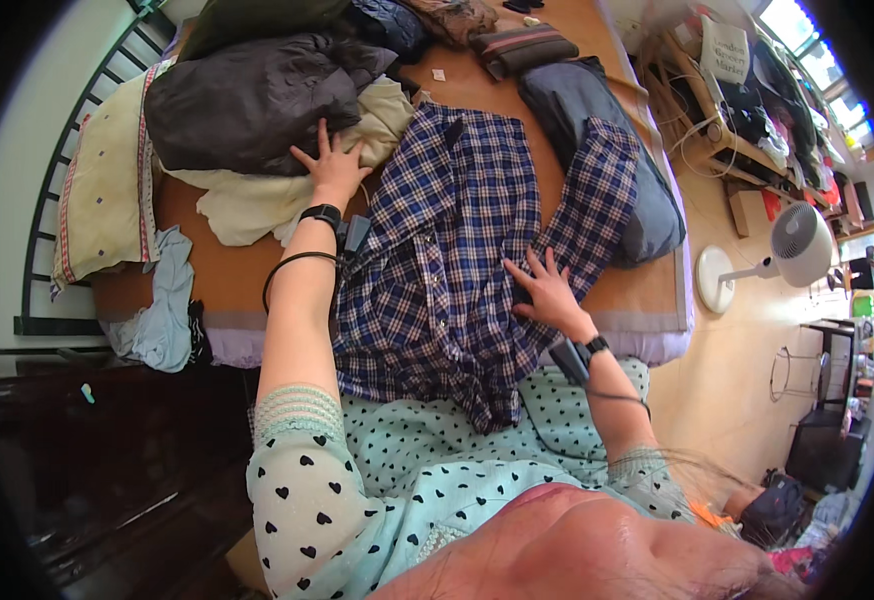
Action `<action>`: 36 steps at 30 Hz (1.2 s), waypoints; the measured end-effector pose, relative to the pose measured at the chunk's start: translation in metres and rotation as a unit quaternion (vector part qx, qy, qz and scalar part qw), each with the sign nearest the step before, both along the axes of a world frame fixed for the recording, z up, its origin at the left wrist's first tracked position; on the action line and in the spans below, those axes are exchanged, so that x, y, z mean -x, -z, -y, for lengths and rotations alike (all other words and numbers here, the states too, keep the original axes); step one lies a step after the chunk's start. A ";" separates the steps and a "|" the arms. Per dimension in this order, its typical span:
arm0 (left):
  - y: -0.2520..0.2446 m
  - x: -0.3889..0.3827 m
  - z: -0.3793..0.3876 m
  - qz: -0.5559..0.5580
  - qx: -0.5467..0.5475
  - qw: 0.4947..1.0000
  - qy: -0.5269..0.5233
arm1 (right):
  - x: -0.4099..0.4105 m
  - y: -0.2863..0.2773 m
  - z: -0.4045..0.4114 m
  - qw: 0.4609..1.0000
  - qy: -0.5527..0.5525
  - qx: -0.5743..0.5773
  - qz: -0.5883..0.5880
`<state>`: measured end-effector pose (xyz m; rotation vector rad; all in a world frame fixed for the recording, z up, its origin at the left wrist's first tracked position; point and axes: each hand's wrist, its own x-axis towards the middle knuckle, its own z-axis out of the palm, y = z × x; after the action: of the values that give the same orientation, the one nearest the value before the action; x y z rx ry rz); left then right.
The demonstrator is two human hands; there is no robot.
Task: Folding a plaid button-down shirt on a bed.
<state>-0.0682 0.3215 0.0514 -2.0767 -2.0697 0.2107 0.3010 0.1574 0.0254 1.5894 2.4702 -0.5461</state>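
Note:
A blue plaid button-up shirt (482,172) lies spread in front of me, its lower end hanging over the bed's near edge towards my lap. My right hand (549,292) rests on the shirt near the base of a sleeve, fingers apart. That sleeve reaches up and right across a grey-blue folded garment (639,217). Off to the left of the shirt, my left hand (334,171) has its fingers spread at the edge of a dark puffy garment (245,101) and a beige cloth (384,116). Neither hand holds anything.
The bed (219,277) has a brown mat. A patterned pillow (106,180) leans by black rails at left, with a light blue cloth (166,300) below it. A striped folded item (523,46) lies at the far side. A white fan (801,244) stands on the right.

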 end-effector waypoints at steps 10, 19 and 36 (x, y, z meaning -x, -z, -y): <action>0.028 0.074 -0.078 -0.083 0.020 0.994 -0.067 | -0.006 -0.011 -0.005 0.999 0.021 0.006 -0.044; 0.044 0.151 -0.121 -0.145 0.001 0.985 -0.092 | -0.001 -0.016 -0.011 0.996 0.040 0.047 -0.066; -0.031 0.082 -0.102 0.041 -0.106 0.994 0.007 | -0.005 -0.007 -0.014 0.997 0.028 0.057 -0.036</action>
<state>-0.1505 0.4239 0.0821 -2.0028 -2.0219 -0.0941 0.3062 0.1711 0.0328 1.6256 2.4032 -0.7499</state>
